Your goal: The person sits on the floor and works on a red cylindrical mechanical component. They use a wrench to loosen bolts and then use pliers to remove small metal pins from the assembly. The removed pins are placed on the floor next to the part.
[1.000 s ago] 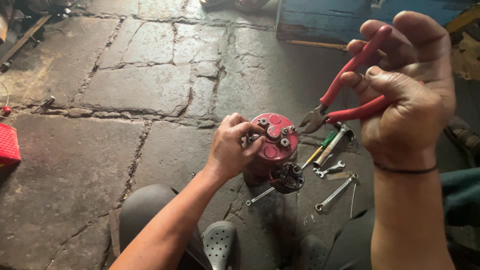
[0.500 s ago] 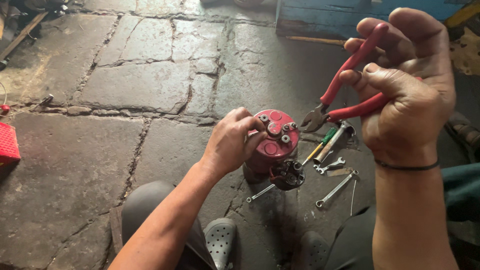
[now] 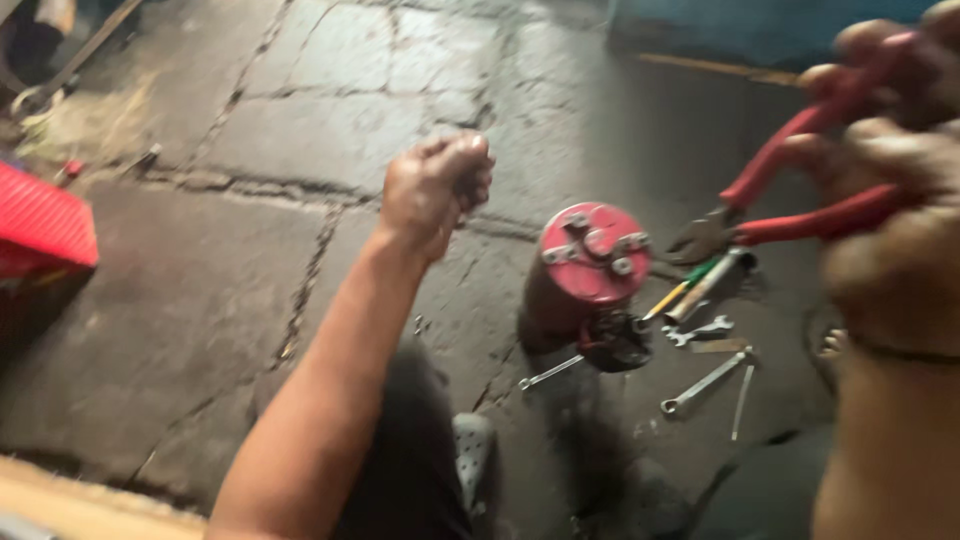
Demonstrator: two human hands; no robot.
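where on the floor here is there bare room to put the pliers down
Bare stone floor lies left of the red cylinder, between it and the red box. Crowded: the wrenches and screwdrivers right of the cylinder.

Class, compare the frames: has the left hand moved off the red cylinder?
Yes. The left hand has lifted away leftward from the red cylinder, now closed in a fist above the stone floor.

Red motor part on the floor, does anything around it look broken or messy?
Nothing looks broken. The red cylinder stands upright on the cracked stone floor, with wrenches and screwdrivers scattered loosely beside it. The frame is blurred, so fine damage can't be judged.
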